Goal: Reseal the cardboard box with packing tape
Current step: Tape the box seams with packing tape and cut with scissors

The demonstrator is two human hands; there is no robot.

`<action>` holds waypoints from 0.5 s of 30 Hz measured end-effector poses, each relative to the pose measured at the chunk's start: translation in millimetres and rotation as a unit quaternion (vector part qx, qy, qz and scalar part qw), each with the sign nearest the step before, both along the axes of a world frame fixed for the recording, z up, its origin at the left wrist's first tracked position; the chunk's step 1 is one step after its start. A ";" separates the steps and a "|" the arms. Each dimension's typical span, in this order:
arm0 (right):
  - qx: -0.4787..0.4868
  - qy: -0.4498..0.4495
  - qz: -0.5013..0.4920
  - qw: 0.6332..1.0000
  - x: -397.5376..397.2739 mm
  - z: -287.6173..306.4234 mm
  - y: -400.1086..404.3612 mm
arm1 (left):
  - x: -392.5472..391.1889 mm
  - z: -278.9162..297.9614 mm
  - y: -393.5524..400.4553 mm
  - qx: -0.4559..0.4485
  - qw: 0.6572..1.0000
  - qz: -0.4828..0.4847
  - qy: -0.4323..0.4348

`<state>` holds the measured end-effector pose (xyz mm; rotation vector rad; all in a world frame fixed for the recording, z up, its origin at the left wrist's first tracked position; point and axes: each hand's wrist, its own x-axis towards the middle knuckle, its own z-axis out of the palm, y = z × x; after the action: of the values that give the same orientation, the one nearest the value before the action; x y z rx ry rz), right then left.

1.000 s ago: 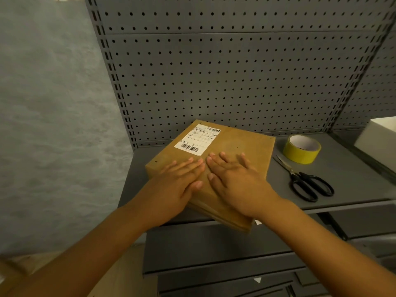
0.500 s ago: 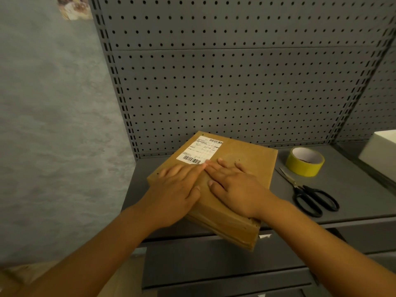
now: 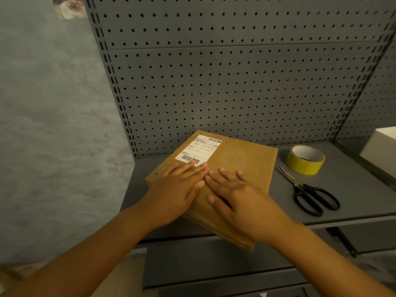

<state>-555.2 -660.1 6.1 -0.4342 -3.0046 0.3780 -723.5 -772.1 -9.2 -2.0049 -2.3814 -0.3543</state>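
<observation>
A flat brown cardboard box [image 3: 242,159] lies at an angle on the grey shelf [image 3: 353,189], its near corner hanging over the front edge. A white shipping label [image 3: 198,150] with barcodes is stuck on its far left part. My left hand [image 3: 177,189] and my right hand [image 3: 240,200] both press flat on the box top, fingers straight, fingertips nearly touching side by side. The left fingertips reach the label's near edge. A roll of yellow packing tape [image 3: 305,160] stands on the shelf to the right of the box, untouched.
Black-handled scissors [image 3: 308,192] lie on the shelf just in front of the tape. A white box [image 3: 381,150] sits at the far right edge. A grey pegboard [image 3: 235,82] rises behind the shelf, and lower grey shelves show below.
Both hands have slid a little farther up the box top, and the left fingertips now touch the label. The camera has tilted upward slightly.
</observation>
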 end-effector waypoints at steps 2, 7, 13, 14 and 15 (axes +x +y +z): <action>-0.012 -0.005 0.005 1.000 1.0 0.2 4.3 | -1.2 -4.3 -2.0 0.033 0.999 -0.007 -0.040; 0.002 0.036 0.002 0.999 -0.9 -4.8 2.4 | -0.9 10.2 -4.6 -0.079 0.995 -0.010 -0.068; -0.028 0.078 0.026 0.996 4.8 -6.7 7.2 | 0.3 3.6 -15.1 -0.087 0.995 -0.033 0.028; -0.025 0.079 0.026 0.996 3.4 -6.6 7.1 | 0.2 1.1 -17.1 -0.070 0.997 -0.033 0.020; -0.026 0.082 0.023 0.996 1.9 -6.1 6.8 | 0.4 -0.3 -18.5 -0.061 0.998 -0.029 0.007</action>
<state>-553.3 -653.3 0.1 -0.3213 -2.8555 0.4710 -723.2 -790.5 -9.4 -2.1215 -2.3955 -0.1992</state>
